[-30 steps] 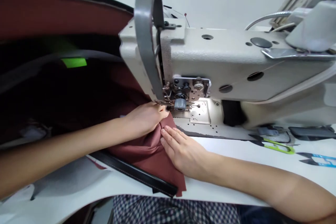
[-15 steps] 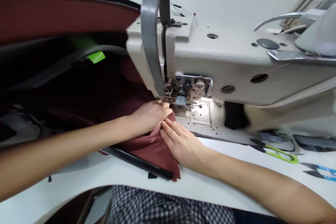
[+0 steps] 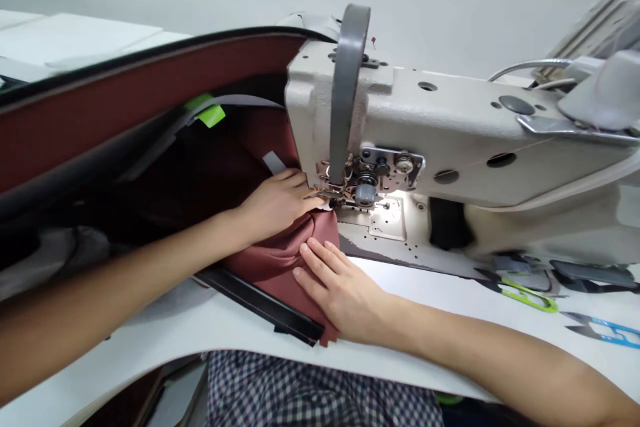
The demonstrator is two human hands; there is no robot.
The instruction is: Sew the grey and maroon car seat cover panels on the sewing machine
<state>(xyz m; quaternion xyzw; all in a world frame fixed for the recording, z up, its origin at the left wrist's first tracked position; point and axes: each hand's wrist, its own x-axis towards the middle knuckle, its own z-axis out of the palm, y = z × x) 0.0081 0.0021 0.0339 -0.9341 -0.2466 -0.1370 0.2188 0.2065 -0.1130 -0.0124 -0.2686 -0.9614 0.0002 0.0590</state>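
A maroon fabric piece (image 3: pixel 285 255) lies gathered in folds under the head of a sewing machine (image 3: pixel 415 107). My left hand (image 3: pixel 276 205) rests on it, fingers stretched out and apart, the fingertips close beside the needle area. Nearer me, my right hand (image 3: pixel 343 290) lies flat on the same fabric with its fingers extended. A black stitched edge strip (image 3: pixel 265 305) runs along the fabric's front side. Behind my left hand there is a small pale tag (image 3: pixel 274 162). The needle tip is hidden among the metal parts and my fingers.
A large maroon panel with black edging (image 3: pixel 150 110) curves up at the left, carrying a green tag (image 3: pixel 211 115). On the white table (image 3: pixel 400 283) at right lie green-handled snips (image 3: pixel 530 295) and blue-handled snips (image 3: pixel 603 330). The machine's grey lever (image 3: pixel 347 93) arches over its head.
My left hand's fingers have spread from a closed grip and moved slightly back from the needle area. My right hand has slid a little toward me. The view has shifted, showing more at upper left.
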